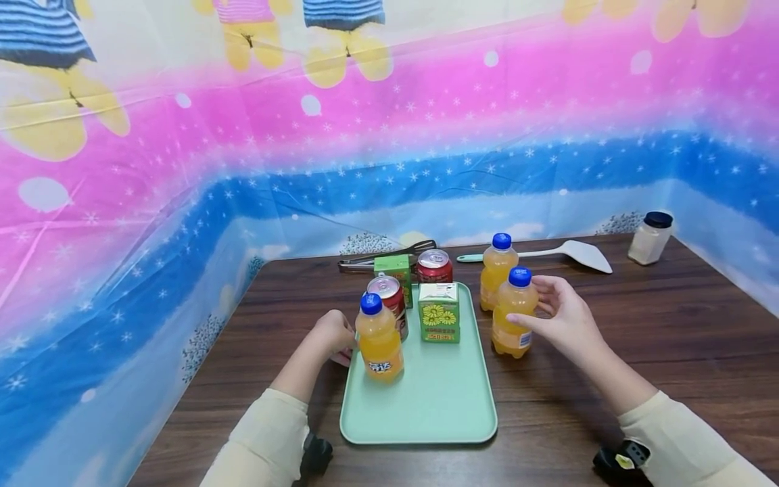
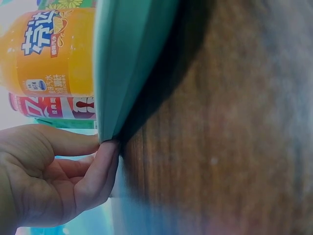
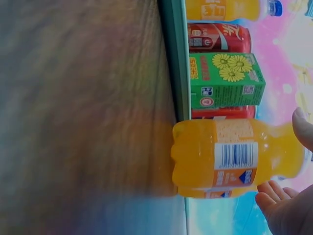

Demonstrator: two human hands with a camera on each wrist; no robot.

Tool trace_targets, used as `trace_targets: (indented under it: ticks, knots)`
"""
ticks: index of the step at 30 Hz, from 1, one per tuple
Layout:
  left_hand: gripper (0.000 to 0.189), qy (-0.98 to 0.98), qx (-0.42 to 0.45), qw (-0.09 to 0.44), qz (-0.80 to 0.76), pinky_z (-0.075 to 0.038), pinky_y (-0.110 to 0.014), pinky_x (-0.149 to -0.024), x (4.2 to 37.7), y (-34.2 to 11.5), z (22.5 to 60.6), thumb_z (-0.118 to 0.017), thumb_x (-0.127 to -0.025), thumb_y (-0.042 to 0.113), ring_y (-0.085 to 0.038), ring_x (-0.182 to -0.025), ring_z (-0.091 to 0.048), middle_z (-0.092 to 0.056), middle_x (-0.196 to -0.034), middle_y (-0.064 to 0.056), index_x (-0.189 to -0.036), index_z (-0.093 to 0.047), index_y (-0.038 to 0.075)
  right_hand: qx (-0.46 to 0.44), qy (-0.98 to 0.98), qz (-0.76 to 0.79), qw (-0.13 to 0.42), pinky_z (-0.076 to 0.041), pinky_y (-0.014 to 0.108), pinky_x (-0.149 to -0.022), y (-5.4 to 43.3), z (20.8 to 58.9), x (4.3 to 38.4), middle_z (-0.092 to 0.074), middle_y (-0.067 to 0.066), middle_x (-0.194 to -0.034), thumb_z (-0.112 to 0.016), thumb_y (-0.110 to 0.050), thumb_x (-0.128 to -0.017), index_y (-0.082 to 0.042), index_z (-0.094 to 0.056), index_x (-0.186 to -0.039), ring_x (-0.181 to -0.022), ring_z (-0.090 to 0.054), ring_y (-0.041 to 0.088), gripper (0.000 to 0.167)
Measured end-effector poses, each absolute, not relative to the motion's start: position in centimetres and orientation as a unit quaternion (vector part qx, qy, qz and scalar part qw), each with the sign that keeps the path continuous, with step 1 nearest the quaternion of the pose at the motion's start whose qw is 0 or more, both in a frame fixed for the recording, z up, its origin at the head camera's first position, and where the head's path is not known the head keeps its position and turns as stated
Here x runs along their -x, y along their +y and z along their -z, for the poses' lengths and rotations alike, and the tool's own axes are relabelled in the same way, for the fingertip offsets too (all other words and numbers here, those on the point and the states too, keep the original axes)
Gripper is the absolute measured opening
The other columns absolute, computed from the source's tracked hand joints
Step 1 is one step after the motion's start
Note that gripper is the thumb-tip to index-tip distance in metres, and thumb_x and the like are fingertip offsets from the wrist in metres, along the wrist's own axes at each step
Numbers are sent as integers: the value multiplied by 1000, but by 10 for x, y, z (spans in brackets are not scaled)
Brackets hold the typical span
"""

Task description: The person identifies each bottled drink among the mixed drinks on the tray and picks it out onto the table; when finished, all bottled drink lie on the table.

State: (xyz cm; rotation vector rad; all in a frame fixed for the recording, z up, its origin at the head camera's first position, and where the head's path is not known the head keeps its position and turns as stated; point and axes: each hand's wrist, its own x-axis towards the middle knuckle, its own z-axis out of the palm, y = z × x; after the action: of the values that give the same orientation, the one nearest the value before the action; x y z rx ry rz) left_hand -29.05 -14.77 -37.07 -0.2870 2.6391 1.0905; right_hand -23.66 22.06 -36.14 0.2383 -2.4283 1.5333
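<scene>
My left hand [image 1: 336, 336] pinches the left rim of the pale green tray [image 1: 426, 412], thumb on top and fingers underneath, as the left wrist view shows. An orange soda bottle [image 1: 380, 345] with a blue cap stands on the tray close to that hand. Behind it are a red can [image 1: 389, 292] and a green drink carton [image 1: 439, 318] with yellow flowers. My right hand [image 1: 566, 318] is spread around the upper part of a second orange soda bottle [image 1: 514, 328] right of the tray, thumb in front, fingers on the far side. A third soda bottle [image 1: 496, 270] stands just behind.
At the tray's back are another green carton [image 1: 395, 270] and another red can [image 1: 435, 267]. A whisk [image 1: 420, 247] lies beyond them. Farther right are a white spatula [image 1: 584, 254] and a black-lidded jar [image 1: 650, 240]. A patterned cloth [image 1: 389, 135] hangs behind the wooden table [image 1: 608, 291].
</scene>
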Motion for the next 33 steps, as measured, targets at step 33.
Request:
trace_targets:
  ticks: [33]
  knots:
    - [13, 912, 96, 129, -377, -57, -33, -49, 290, -148, 371, -69, -77, -3, -25, -60, -62, -60, -75, -17, -77, -56, -5, -178, -813, -526, 178, -44, 13, -90, 231, 358, 182, -57, 15, -121, -80, -7, -72, -1, -44, -128, -109, -55, 10, 67]
